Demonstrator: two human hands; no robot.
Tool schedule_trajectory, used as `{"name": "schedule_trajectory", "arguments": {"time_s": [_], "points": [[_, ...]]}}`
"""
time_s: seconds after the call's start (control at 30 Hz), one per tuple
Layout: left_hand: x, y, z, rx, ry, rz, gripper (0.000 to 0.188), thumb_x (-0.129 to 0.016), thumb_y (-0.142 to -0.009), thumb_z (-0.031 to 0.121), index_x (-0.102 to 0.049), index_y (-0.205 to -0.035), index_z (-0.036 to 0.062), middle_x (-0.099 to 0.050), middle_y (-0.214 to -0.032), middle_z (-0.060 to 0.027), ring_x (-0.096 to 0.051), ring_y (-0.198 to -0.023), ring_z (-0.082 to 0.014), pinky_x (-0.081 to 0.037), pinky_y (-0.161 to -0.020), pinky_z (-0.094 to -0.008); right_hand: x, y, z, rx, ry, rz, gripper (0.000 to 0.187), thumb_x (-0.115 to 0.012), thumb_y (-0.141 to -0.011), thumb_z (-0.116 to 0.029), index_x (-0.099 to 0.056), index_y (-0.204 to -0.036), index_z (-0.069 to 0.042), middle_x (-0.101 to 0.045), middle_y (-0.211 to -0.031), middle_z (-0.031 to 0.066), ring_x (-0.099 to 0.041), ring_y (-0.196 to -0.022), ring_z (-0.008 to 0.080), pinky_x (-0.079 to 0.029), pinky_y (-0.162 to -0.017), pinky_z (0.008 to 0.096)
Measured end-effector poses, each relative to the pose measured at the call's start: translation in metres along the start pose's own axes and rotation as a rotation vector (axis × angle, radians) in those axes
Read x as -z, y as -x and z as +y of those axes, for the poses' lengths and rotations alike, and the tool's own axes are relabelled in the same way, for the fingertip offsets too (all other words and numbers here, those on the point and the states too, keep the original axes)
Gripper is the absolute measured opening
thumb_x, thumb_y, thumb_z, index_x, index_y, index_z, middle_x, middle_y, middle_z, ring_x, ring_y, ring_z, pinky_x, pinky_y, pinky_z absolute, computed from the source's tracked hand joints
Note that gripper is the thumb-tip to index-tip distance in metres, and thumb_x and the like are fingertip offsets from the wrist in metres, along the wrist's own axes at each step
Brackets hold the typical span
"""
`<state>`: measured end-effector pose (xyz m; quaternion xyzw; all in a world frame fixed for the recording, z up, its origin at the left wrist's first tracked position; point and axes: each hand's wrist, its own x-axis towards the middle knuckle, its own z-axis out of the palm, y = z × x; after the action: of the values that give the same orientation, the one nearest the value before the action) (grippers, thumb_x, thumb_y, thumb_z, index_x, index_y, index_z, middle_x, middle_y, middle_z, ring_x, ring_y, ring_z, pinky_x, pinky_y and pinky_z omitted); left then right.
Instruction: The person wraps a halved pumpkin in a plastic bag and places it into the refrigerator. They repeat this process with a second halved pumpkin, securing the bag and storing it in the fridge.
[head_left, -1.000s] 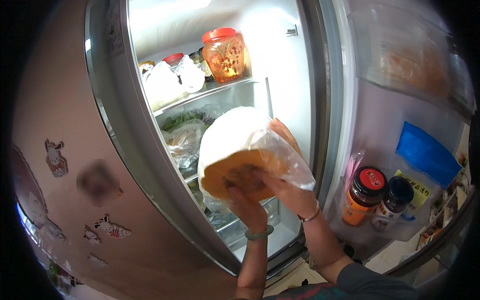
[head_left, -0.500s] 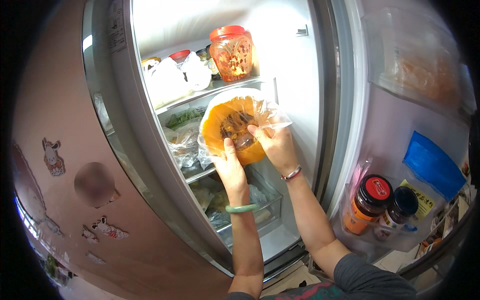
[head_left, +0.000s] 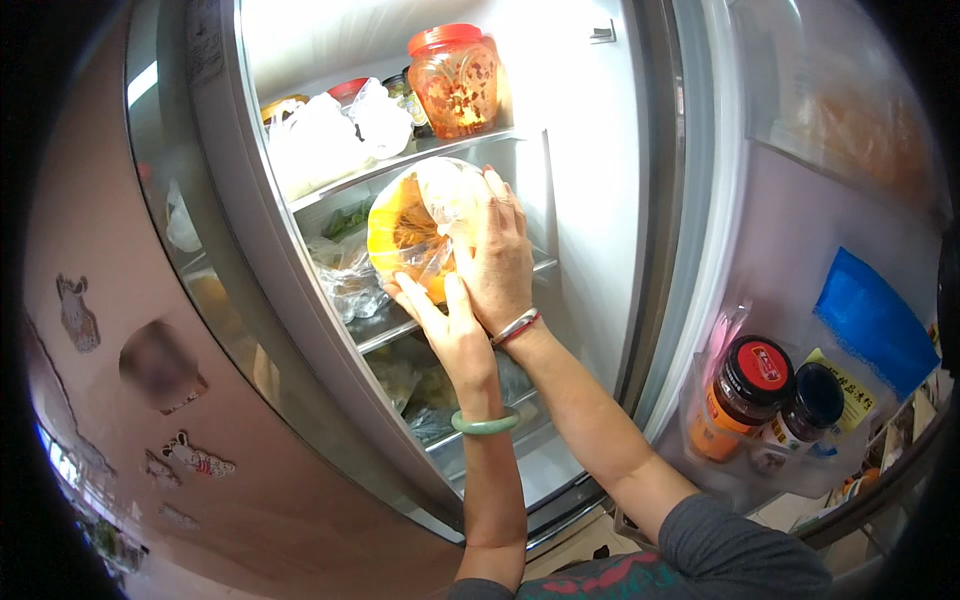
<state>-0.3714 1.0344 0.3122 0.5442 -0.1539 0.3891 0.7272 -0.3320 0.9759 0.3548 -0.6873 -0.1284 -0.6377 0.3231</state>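
Observation:
A cut pumpkin half (head_left: 395, 230), its orange flesh and seedy hollow turned toward me, is covered in clear plastic film (head_left: 440, 195). It is at the middle compartment of the open fridge; whether it touches the shelf I cannot tell. My left hand (head_left: 446, 328), below a green bangle, holds its lower edge with fingers and thumb against the film. Over the pumpkin's right side lies my right hand (head_left: 497, 262), gripping film and pumpkin together, its wrist crossing close beside the left hand. The pumpkin's right part is hidden behind it.
On the upper shelf stand a red-lidded jar (head_left: 452, 85) and white plastic bags (head_left: 320, 145). Bagged food (head_left: 345, 270) lies left of the pumpkin. A lower drawer (head_left: 430, 390) holds more bags. The open door at right carries jars (head_left: 742, 395) and a blue packet (head_left: 878, 320).
The pumpkin has moved slightly left and deeper into the fridge. My right hand has gone from pinching the film over the cut face to wrapping round the right side.

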Motion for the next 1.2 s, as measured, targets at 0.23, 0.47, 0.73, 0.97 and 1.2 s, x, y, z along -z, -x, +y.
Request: {"name": "schedule_trajectory", "arguments": {"time_s": [0.23,0.47,0.73,0.97,1.2], "points": [[0.006,-0.055,-0.036,0.002,-0.195,-0.171,0.062,-0.051,-0.096,0.025,-0.027,-0.142,-0.0085,-0.010,-0.151,-0.0326,-0.010,-0.143,-0.0388,-0.015,-0.115,-0.0393,0.004,0.003,0.017,0.055,-0.126,-0.272,0.076,-0.068,-0.077,-0.011,-0.030,-0.143,-0.005,-0.024,-0.151,0.0193,-0.019,-0.140,0.0424,-0.024,-0.115,0.0466],[-0.011,-0.058,-0.032,0.002,-0.748,-0.210,0.050,-0.041,-0.097,0.025,-0.042,-0.133,-0.0090,-0.036,-0.136,-0.0382,-0.038,-0.127,-0.0482,-0.032,-0.108,-0.0456,-0.030,-0.002,0.046,-0.003,-0.031,-0.271,0.078,-0.066,-0.077,-0.010,-0.027,-0.144,-0.018,-0.024,-0.153,0.0094,-0.025,-0.138,0.0424,-0.038,-0.108,0.0456],[-0.016,-0.025,-0.023,-0.172,-0.434,-0.095,0.046,-0.045,-0.097,0.014,-0.040,-0.135,-0.0108,-0.036,-0.144,-0.0280,-0.039,-0.133,-0.0351,-0.030,-0.110,-0.0375,-0.047,0.006,0.062,0.013,-0.052,-0.257,0.084,-0.068,-0.078,-0.018,-0.023,-0.148,-0.020,-0.020,-0.154,0.0125,-0.023,-0.139,0.0415,-0.036,-0.110,0.0416],[0.001,0.052,-0.008,0.036,0.200,-0.054,0.046,-0.041,-0.100,0.009,-0.032,-0.143,-0.0044,-0.034,-0.148,-0.0180,-0.036,-0.135,-0.0243,-0.031,-0.110,-0.0357,0.014,0.039,0.021,-0.102,-0.281,-0.240,0.075,-0.063,-0.083,-0.009,-0.025,-0.148,-0.012,-0.025,-0.152,0.0182,-0.028,-0.139,0.0345,-0.035,-0.110,0.0413],[0.034,0.151,0.006,0.441,0.512,-0.161,0.050,-0.027,-0.104,0.024,-0.023,-0.147,-0.0002,-0.023,-0.154,-0.0151,-0.022,-0.143,-0.0246,-0.018,-0.117,-0.0386,0.131,0.142,-0.015,-0.779,-0.959,-0.352,0.060,-0.026,-0.104,-0.038,-0.021,-0.147,0.002,-0.025,-0.153,0.0152,-0.023,-0.142,0.0261,-0.018,-0.116,0.0378]]}}
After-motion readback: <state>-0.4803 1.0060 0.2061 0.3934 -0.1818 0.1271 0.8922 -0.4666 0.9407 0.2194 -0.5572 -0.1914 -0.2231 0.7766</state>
